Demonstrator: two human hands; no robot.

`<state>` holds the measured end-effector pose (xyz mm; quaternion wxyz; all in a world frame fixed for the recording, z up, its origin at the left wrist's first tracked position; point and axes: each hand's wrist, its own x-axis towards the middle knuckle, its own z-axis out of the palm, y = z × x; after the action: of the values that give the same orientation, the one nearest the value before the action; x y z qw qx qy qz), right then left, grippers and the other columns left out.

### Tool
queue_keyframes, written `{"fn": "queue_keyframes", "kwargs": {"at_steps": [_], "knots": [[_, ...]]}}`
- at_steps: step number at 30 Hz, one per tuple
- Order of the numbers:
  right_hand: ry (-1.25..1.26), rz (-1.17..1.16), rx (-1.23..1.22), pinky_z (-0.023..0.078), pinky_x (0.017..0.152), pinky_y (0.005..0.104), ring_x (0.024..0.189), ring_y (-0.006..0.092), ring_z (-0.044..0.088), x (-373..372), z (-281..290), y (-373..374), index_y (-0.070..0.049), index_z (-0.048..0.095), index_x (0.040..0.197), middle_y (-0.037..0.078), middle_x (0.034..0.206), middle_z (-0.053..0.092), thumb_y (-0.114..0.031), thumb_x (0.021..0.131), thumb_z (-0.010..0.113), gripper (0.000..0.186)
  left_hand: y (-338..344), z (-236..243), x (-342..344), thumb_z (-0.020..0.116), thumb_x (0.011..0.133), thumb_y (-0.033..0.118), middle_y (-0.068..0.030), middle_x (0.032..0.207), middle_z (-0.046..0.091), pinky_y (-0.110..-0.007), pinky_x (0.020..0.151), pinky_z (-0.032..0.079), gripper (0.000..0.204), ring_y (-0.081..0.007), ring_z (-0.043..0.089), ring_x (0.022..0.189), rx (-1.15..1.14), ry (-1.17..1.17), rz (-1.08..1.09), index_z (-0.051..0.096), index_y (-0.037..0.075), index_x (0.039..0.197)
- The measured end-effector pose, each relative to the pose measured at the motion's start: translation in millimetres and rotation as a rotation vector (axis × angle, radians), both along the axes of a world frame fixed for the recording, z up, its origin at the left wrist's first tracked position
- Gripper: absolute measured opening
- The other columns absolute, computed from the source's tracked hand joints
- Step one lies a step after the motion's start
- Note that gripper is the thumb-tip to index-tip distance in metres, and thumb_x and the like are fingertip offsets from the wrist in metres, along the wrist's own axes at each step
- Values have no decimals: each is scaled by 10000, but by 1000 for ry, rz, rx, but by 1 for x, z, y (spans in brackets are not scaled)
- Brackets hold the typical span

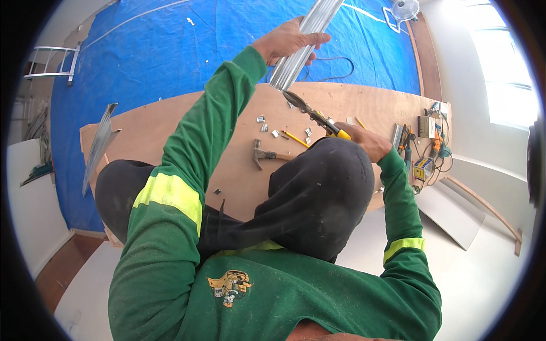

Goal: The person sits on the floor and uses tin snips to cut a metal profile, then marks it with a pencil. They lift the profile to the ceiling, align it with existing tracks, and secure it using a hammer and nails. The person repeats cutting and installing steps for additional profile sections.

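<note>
My left hand [288, 41] grips a long ribbed metal profile [301, 40] held up at a slant above a plywood board [170, 119]. My right hand [364, 139] holds yellow-handled tin snips [315, 115]. The snips' blades point up-left, with their tips right at the profile's lower end. I squat on the board with my knees in black trousers in front of me. A hammer [267, 153] and a yellow pencil [296, 138] lie on the board just left of my right knee, among several small metal offcuts [264, 126].
A blue tarp [170, 51] covers the floor beyond the board. Another metal profile piece [99, 145] lies at the board's left edge. Tools, cables and small boxes [425, 149] crowd the board's right end. A ladder [51, 59] stands far left and a fan [405, 8] at the top.
</note>
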<state>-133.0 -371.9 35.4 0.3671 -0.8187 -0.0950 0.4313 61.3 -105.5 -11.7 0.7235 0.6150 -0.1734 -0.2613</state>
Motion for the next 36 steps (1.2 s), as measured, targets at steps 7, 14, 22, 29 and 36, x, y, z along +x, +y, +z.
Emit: {"fn": "queue_keyframes", "kwargs": {"at_steps": [7,14,22,29,36], "knots": [[-155,67,-106,499,948,483,1028,394,686,1,-1,5,-8,579,1333,242,1150,728,-486,1006,703,592,-2,-4,0,874,920,514,-63,974,657,-276,664,679,753,-112,716,785,-38,37,-8,543,11,1373],[-470,-8,-433,465,906,551,1047,440,697,-10,-6,30,-8,513,1289,243,1087,715,-372,982,757,534,8,-31,13,897,915,465,-59,993,663,-315,685,688,632,-134,720,799,-91,323,100,597,19,1247],[-734,-35,-560,419,965,553,1185,386,636,-12,-24,30,-36,481,1348,186,1217,659,-258,905,829,605,12,-47,16,890,932,426,-128,1097,645,-416,747,707,695,-264,764,963,-125,385,163,544,-4,1354],[-1008,46,-690,418,907,497,1110,326,632,-18,-27,23,-47,547,1287,134,1157,623,-253,884,748,495,27,5,23,941,862,481,-152,1216,647,-396,864,690,853,-272,760,997,-206,207,122,499,8,1419],[-915,178,-557,424,929,489,1083,319,628,-60,-88,7,-65,551,1294,138,1126,623,-272,993,633,374,29,11,50,894,862,290,-208,1167,681,-391,841,614,917,-248,729,977,32,-262,660,360,-56,1522]]}}
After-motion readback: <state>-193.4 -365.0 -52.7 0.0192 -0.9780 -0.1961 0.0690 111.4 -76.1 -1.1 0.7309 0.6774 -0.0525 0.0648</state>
